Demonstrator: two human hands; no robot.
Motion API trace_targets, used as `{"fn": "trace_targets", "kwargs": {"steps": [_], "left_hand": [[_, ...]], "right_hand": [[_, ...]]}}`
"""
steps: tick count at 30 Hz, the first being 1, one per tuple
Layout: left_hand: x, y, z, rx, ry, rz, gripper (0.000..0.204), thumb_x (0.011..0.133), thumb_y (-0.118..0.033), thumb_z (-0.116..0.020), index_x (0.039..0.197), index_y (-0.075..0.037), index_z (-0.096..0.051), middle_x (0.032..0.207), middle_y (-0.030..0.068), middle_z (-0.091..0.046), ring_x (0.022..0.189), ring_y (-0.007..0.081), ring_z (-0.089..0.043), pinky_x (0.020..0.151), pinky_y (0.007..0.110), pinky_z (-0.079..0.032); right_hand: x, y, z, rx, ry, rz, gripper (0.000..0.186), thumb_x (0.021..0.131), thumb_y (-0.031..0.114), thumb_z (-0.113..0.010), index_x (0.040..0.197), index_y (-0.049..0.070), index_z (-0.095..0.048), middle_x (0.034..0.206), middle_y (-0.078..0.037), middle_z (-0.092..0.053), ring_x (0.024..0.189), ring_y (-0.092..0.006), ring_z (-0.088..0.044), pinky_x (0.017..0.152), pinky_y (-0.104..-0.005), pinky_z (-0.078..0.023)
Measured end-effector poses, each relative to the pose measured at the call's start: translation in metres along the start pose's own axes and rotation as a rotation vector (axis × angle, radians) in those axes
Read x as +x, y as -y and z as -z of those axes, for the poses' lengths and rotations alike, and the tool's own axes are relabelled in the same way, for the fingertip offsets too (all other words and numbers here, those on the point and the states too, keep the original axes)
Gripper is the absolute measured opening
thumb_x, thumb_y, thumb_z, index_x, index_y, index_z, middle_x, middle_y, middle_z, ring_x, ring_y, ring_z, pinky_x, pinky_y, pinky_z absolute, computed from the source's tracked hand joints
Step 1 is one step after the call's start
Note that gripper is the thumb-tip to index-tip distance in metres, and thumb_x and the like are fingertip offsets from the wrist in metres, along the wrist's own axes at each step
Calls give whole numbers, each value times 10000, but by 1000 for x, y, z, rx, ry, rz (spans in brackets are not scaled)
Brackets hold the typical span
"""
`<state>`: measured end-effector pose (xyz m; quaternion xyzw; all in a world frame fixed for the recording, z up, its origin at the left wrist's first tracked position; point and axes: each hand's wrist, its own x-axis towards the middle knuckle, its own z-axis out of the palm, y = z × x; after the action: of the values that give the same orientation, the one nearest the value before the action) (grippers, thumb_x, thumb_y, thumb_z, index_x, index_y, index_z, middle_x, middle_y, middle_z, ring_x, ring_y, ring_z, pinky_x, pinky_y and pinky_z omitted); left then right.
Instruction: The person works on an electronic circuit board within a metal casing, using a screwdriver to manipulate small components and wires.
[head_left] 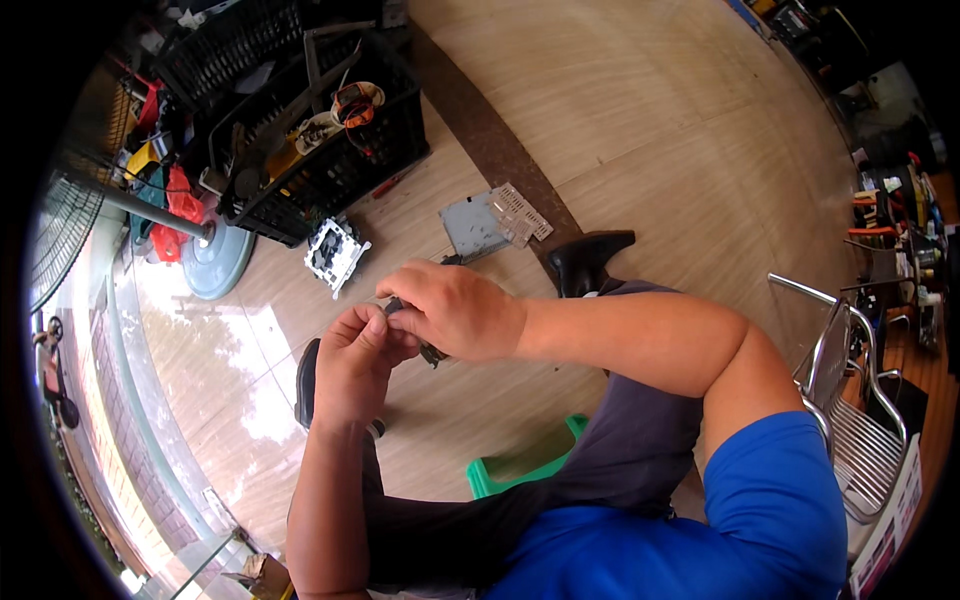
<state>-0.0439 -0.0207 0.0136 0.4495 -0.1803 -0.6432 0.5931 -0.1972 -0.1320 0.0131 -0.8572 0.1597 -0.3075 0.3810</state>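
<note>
In the head view, taking the two hands as the dial's centre, the left hand (352, 362) is pinching a small dark part (394, 306) between thumb and fingers, and the right hand (455, 310) is meeting it from the 3 o'clock side, its grip also grasping that part with thumb and curled fingers. The part is sitting just between the two sets of fingertips, well above the floor (680, 130) and mostly hidden by them — its full shape is impossible to tell. A greenish piece (432, 355) is peeking out beneath the right hand; whether it is belonging to the same part, I cannot tell. At 1 o'clock a flat grey plate (470, 227) is lying on the floor, and a perforated metal plate (520, 214) is overlapping its far edge. Between 10 and 11 o'clock a white frame with dark pieces in it (350, 254) is resting near a black crate (350, 178), which is standing at 11 o'clock and holding tools and an orange coil-like thing (358, 103). A round fan base (220, 270) is standing toward 10 o'clock, a low green stool (483, 480) is showing at 5 — partly covered by the person's leg — and a chrome chair (870, 450) is standing between 3 and 4.
</note>
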Motion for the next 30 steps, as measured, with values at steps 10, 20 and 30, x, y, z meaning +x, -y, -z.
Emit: {"fn": "trace_targets", "kwargs": {"steps": [10,20,30], "left_hand": [[13,5,-24,54,65,10,200,1026,-228,-515,1043,-30,-546,981,94,-667,864,190,-671,820,351,-553],[28,6,-17,-106,284,-23,147,1035,-210,-489,1043,-75,-546,1016,69,-666,943,211,-671,850,390,-551],[27,15,-17,-120,248,21,224,1040,-271,-453,1071,-67,-542,1023,91,-660,975,245,-661,854,425,-540]], "right_hand": [[-4,-1,20,-83,-12,20,148,856,94,-662,989,54,-612,914,-140,-610,831,-367,-629,700,-442,-511],[0,10,35,-114,0,-38,242,870,120,-649,1086,40,-576,991,-159,-592,924,-365,-617,769,-431,-519],[0,10,33,-189,40,-94,276,868,141,-660,1101,40,-551,986,-158,-583,899,-363,-629,763,-428,-531]]}}
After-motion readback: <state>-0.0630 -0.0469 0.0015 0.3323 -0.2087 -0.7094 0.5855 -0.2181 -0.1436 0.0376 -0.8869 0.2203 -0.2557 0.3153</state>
